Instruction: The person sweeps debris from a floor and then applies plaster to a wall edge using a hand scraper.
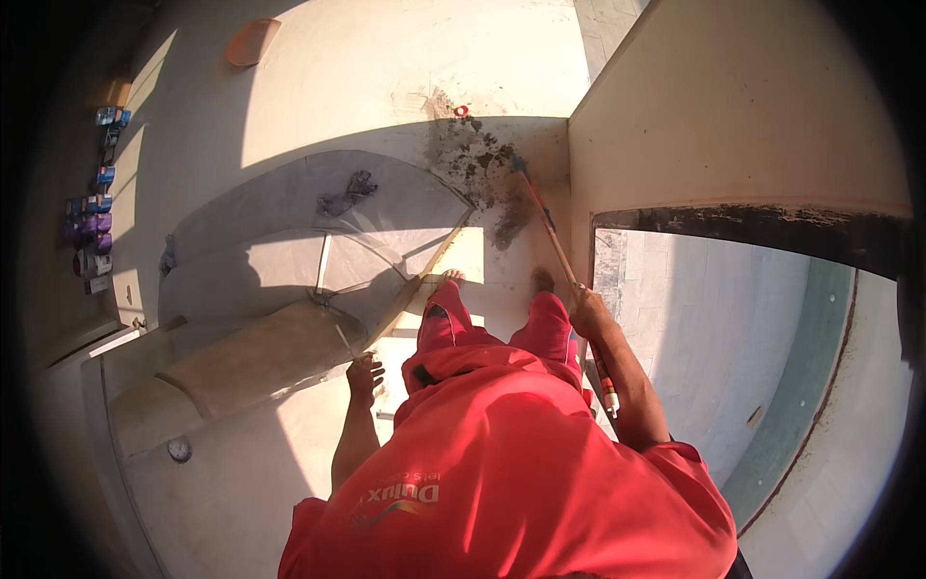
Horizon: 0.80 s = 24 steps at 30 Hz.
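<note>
the right hand (586, 307) is clenched on a long-handled brush (550, 227) angled so its far tip reaches the dark stain (482, 164) by the wall, the left hand (365, 372) pinching a thin stick (342, 338) (kept low at the side).

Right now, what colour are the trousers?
Red, matching the shirt; the trousers show best in the head view.

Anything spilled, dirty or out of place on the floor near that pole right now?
Yes. A dark patch of grime spreads over the pale floor at the wall corner, where the tip of the pole in the right hand rests. A dark rag lies crumpled left of it.
</note>
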Tool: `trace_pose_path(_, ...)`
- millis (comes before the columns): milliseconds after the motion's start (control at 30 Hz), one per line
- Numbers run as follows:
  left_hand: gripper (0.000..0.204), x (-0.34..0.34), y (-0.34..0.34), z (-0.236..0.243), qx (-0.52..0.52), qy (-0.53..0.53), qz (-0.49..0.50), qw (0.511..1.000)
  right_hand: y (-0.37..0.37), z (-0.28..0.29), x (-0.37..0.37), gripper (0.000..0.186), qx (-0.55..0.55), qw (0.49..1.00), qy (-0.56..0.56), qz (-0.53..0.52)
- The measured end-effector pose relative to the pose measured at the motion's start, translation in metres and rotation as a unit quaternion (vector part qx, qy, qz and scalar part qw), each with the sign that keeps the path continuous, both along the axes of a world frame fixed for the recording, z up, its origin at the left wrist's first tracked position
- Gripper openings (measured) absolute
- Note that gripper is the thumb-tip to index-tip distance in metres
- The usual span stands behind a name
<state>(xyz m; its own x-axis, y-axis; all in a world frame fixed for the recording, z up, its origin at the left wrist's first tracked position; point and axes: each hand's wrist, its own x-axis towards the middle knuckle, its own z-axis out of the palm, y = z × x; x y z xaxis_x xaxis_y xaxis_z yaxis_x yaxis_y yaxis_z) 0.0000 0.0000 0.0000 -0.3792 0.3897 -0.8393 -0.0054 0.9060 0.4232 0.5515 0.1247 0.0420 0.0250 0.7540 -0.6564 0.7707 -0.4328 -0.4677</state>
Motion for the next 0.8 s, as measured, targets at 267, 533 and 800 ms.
trace_pose_path(267,0.031,0.168,-0.132,-0.016,0.151,0.135,-0.16,0.966,0.02,0.039,0.021,0.032,-0.129,0.945,0.032,0.299)
trace_pose_path(533,0.034,0.236,-0.322,0.003,0.06,0.128,0.086,0.986,-0.038,-0.093,-0.058,0.016,-0.061,0.788,0.232,0.567)
trace_pose_path(800,0.027,0.299,-0.38,0.099,-0.013,0.075,0.495,0.865,-0.061,-0.239,-0.173,0.012,0.08,0.589,0.29,0.75)
